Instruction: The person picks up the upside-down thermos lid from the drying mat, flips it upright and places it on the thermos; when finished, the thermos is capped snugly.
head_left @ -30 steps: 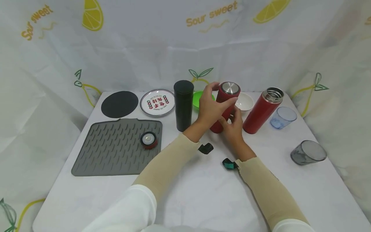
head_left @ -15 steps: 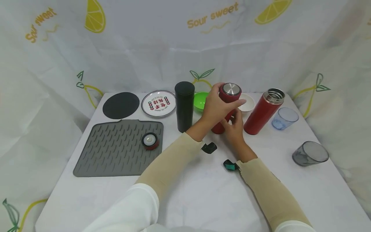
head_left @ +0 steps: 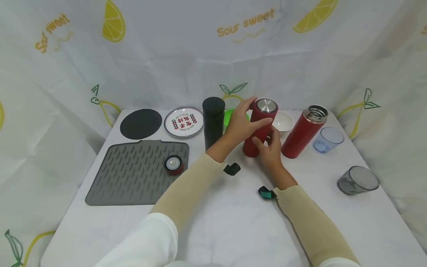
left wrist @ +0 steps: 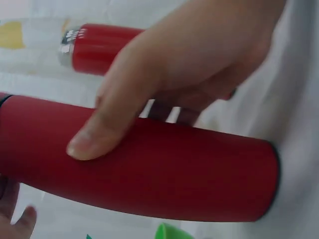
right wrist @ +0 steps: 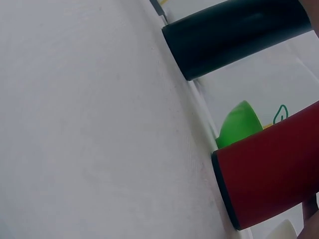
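Note:
A red thermos point(head_left: 251, 145) with a steel-topped lid point(head_left: 267, 105) stands upright near the back of the table. My left hand point(head_left: 239, 125) is round its top, thumb across the near side and fingers at the far left of the lid. Lower down, my right hand point(head_left: 271, 152) holds the body; its thumb point(left wrist: 94, 139) presses along the red wall in the left wrist view, with the other fingers partly hidden behind. The base of the thermos point(right wrist: 264, 174) meets the white tabletop in the right wrist view.
An uncapped red thermos point(head_left: 297, 137) stands right, beside a blue glass point(head_left: 328, 140) and a grey glass point(head_left: 357, 181). Left are a black tumbler point(head_left: 212, 122), plate point(head_left: 184, 122), black disc point(head_left: 141, 124) and grey mat point(head_left: 130, 174) bearing a lid point(head_left: 174, 164). Behind are green point(head_left: 228, 116) and white bowls point(head_left: 283, 121).
My left hand turned rightward round the thermos top, then swung back left, its wrist now farther left. The right hand keeps its hold, and the thermos stays in place.

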A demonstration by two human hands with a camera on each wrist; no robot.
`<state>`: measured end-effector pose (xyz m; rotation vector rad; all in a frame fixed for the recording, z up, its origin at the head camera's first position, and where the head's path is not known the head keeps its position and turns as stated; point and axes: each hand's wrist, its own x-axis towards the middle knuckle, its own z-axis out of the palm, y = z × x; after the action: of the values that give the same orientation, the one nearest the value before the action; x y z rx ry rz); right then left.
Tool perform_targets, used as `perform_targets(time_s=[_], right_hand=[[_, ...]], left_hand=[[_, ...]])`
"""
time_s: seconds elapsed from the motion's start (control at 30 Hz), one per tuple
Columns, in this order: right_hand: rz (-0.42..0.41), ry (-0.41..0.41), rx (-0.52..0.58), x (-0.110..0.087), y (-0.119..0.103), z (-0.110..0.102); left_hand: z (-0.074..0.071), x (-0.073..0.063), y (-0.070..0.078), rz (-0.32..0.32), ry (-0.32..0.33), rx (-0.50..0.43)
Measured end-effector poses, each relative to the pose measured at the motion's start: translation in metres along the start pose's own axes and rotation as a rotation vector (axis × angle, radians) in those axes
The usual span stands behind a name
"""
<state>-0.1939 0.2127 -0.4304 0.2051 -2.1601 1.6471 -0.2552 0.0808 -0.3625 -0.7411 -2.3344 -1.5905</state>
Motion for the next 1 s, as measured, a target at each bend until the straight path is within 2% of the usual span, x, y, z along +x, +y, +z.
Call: perform_targets(time_s=[0.1,0.2,0.33,0.43,0.5,0.63,0.7,0.77,0.87,1.0], right_hand=[[-0.017,0.010,-0.004,-0.001,0.001,-0.001],[-0.036,0.028,-0.022,0.001,0.000,-0.001],[-0.023,0.038,0.004,0.002,-0.002,0.000],[0.012,0.026,0.049,0.002,-0.001,0.002],[0.023,0.017,0.062,0.002,-0.001,0.003],[0.033,0.012,0.027,0.002,-0.001,0.004],[0.039,0.009,0.003,0.003,-0.002,0.004],[0.049,0.003,-0.023,0.003,-0.003,0.003],[0.058,-0.006,-0.036,0.002,-0.002,0.003],[0.069,-0.002,-0.044,-0.001,0.003,0.001]], left_hand=[[0.006,-0.013,0.000,0.020,0.101,0.044],[0.016,-0.019,0.008,0.000,0.154,0.048],[0.027,-0.016,0.018,-0.053,0.208,0.032],[0.027,-0.010,0.019,-0.070,0.232,-0.017],[0.022,-0.006,0.017,-0.073,0.201,-0.076],[0.006,0.003,0.008,-0.106,0.051,-0.194],[0.000,0.008,0.005,-0.122,-0.017,-0.236],[-0.004,0.008,0.001,-0.122,-0.050,-0.243],[-0.006,-0.002,-0.002,-0.127,-0.064,-0.181],[-0.011,-0.034,-0.007,-0.111,-0.101,-0.034]])
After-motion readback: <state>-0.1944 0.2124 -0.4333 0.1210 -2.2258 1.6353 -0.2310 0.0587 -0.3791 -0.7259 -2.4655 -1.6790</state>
